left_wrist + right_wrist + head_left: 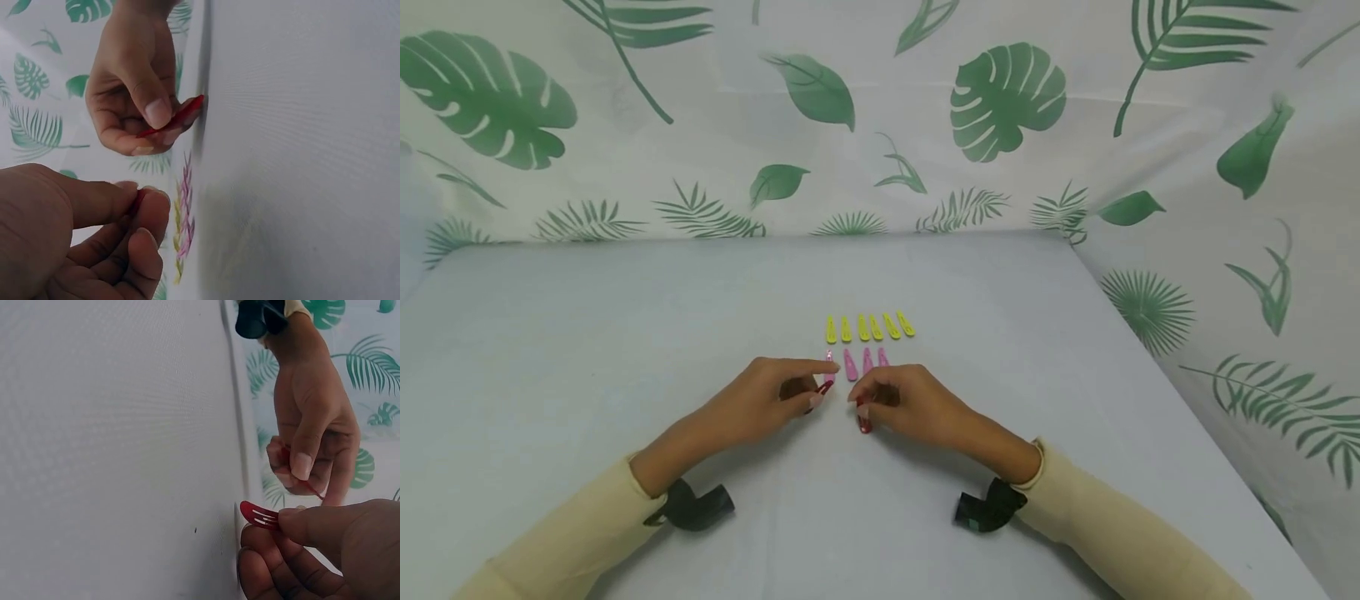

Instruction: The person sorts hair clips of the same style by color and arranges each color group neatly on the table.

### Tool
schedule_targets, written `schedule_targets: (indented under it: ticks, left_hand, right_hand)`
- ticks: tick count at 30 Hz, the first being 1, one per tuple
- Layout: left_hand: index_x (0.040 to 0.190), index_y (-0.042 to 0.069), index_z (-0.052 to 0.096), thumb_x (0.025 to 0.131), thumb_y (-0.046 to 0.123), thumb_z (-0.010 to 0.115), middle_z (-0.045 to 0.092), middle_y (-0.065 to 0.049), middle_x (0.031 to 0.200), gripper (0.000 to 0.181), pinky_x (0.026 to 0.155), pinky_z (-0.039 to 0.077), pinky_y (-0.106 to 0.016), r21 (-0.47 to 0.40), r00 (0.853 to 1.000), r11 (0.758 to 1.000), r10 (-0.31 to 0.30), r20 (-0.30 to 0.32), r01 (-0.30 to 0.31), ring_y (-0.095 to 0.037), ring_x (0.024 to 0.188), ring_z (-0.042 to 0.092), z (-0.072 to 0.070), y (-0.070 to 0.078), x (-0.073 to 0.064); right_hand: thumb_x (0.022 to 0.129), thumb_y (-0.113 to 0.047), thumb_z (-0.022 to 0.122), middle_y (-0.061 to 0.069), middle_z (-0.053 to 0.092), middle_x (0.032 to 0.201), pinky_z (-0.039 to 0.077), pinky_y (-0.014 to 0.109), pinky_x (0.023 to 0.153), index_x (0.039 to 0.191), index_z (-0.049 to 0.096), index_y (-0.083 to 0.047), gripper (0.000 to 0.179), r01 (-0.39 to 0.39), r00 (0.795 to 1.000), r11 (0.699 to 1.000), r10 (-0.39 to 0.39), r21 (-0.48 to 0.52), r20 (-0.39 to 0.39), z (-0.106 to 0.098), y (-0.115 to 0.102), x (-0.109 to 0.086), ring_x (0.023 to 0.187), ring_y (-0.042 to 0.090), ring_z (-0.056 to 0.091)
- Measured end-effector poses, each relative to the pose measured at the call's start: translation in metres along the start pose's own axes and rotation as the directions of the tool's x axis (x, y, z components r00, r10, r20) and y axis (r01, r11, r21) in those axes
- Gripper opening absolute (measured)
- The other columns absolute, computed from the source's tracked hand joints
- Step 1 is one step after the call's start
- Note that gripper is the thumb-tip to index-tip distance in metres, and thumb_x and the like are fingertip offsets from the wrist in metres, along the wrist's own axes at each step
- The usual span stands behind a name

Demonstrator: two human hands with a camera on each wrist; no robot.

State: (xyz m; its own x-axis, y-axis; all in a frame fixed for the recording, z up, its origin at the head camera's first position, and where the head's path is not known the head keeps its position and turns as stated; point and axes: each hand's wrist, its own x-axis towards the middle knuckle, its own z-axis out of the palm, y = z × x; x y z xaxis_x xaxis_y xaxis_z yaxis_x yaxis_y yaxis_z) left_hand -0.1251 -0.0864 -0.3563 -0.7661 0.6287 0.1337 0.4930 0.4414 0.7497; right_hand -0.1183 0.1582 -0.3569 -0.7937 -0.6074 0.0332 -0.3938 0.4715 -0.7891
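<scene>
My left hand (760,400) pinches a red snap hair clip (825,387) between thumb and fingers, its index finger stretched out over the leftmost pink hair clip (830,357). Facing it, my right hand (917,404) holds a second red hair clip (865,425) with its wider end hanging down; the right wrist view shows the slotted red body (257,515) sticking out past the thumb. Only a sliver of the left clip (136,203) shows between the fingers in the left wrist view. Both hands hover low, just in front of the pink clips, partly covering that row.
Behind the pink clips (850,365) lies a row of several yellow hair clips (863,327) on the white tabletop (625,333). A leaf-printed curtain (880,125) hangs at the back and right side. Black wrist cameras (700,508) sit at both cuffs.
</scene>
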Motion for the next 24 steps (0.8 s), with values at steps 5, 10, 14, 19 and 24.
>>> schedule_targets:
  ticks: [5,10,14,19,24]
  left_hand:
    - [0.116,0.004,0.068,0.087,-0.003,0.069,0.067,0.0,0.087,0.029,0.071,0.052,-0.027,-0.032,1.0,0.999,-0.029,-0.002,0.029,-0.008,0.069,0.06,0.004,0.001,0.004]
    - [0.106,0.006,0.07,0.085,0.001,0.074,0.065,0.006,0.083,0.022,0.07,0.052,-0.027,-0.012,0.995,0.996,-0.094,-0.037,0.093,-0.01,0.073,0.06,0.007,0.004,0.008]
    - [0.101,0.006,0.07,0.083,0.003,0.076,0.065,0.006,0.081,0.019,0.068,0.051,-0.027,-0.024,0.989,0.991,-0.136,-0.056,0.134,-0.012,0.074,0.059,0.012,0.003,0.011]
    - [0.098,0.004,0.07,0.082,0.0,0.075,0.065,0.004,0.081,0.017,0.069,0.051,-0.029,-0.078,0.986,0.984,-0.162,-0.039,0.159,-0.012,0.074,0.061,0.017,0.001,0.014]
    - [0.097,0.003,0.07,0.081,-0.004,0.074,0.064,0.002,0.081,0.018,0.067,0.052,-0.028,-0.101,0.984,0.98,-0.176,-0.033,0.171,-0.013,0.072,0.06,0.022,0.0,0.014]
  right_hand:
    - [0.087,0.001,0.071,-0.004,0.063,0.085,0.051,0.026,0.069,0.104,0.069,-0.006,0.019,-0.027,0.999,1.0,0.027,0.002,-0.019,-0.003,0.0,0.002,0.077,0.013,0.058]
    - [0.086,0.001,0.072,-0.004,0.064,0.084,0.051,0.026,0.07,0.103,0.07,-0.006,0.019,-0.034,0.999,0.999,0.034,-0.013,-0.035,-0.003,0.001,0.004,0.077,0.013,0.058]
    - [0.085,0.002,0.072,-0.004,0.065,0.084,0.051,0.026,0.07,0.103,0.071,-0.005,0.019,-0.03,0.999,0.999,0.028,-0.028,-0.043,-0.003,0.002,0.006,0.077,0.012,0.058]
    - [0.085,0.003,0.071,-0.002,0.066,0.085,0.051,0.026,0.07,0.104,0.07,-0.005,0.02,-0.031,0.999,0.999,0.03,-0.013,-0.038,-0.002,0.004,0.008,0.076,0.013,0.058]
    - [0.086,0.003,0.07,0.0,0.066,0.084,0.051,0.025,0.068,0.103,0.071,-0.005,0.019,-0.034,0.999,0.999,0.033,-0.007,-0.03,0.0,0.005,0.009,0.074,0.012,0.058]
